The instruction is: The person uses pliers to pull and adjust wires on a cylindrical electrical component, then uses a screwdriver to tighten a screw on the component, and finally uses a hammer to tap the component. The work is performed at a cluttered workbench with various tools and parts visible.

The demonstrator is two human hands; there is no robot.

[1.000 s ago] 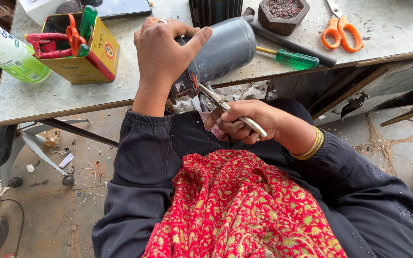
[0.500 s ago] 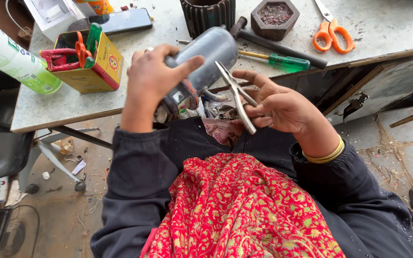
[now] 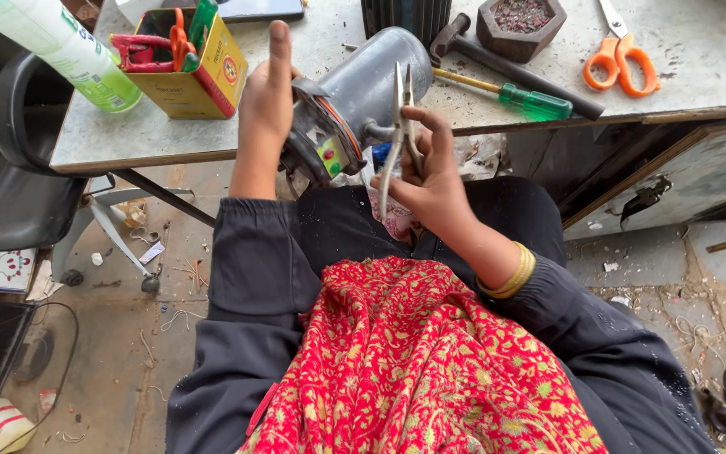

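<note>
A grey metal cylinder, a motor-like housing (image 3: 369, 84), lies tilted at the near edge of the worktable (image 3: 716, 59), its open end with orange wiring facing me. My left hand (image 3: 264, 109) presses flat against its left side, fingers pointing up. My right hand (image 3: 430, 181) grips a pair of long-nose pliers (image 3: 398, 118) by the handles, jaws pointing up beside the housing's right side. Dark sleeves and a red patterned cloth cover my lap.
A yellow box (image 3: 199, 71) with red-handled tools stands at the table's left. A green bottle (image 3: 69, 46), a hammer (image 3: 506, 63), a green-handled screwdriver (image 3: 531, 101), orange scissors (image 3: 623, 63) and a hexagonal pot (image 3: 521, 25) lie about. A black chair (image 3: 18, 168) stands left.
My left hand has slid from over the housing to its left side. The right hand has turned the pliers upright and lifted them beside the housing, which now shows its open end.
</note>
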